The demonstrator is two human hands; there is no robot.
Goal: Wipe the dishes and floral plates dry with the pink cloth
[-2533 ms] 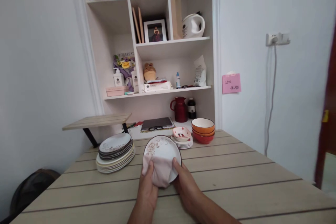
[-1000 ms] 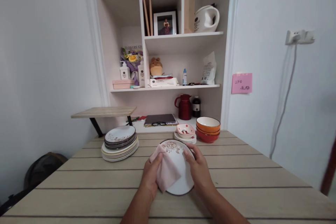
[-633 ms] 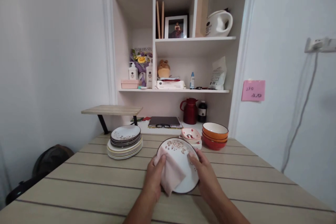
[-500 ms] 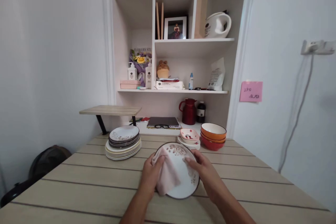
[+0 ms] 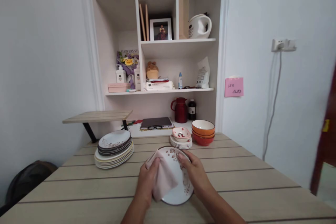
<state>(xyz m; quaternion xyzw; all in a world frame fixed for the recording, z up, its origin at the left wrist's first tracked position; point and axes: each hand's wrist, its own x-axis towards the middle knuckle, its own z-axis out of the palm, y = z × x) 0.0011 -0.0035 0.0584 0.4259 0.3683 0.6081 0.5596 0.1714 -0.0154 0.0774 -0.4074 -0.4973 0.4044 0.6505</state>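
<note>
The white plate, dark-rimmed with brown flowers, is between my hands over the table; whether it touches the wood I cannot tell. My left hand pinches a pale pink cloth against its left side. My right hand grips the right edge, thumb on the face. Beyond, to the left, stands a plate stack; to the right, small dishes sit just beside stacked bowls. A red jug stands behind them.

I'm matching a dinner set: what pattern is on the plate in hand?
The plate is white and dark-rimmed, with brownish flowers; best seen in the head view.
</note>
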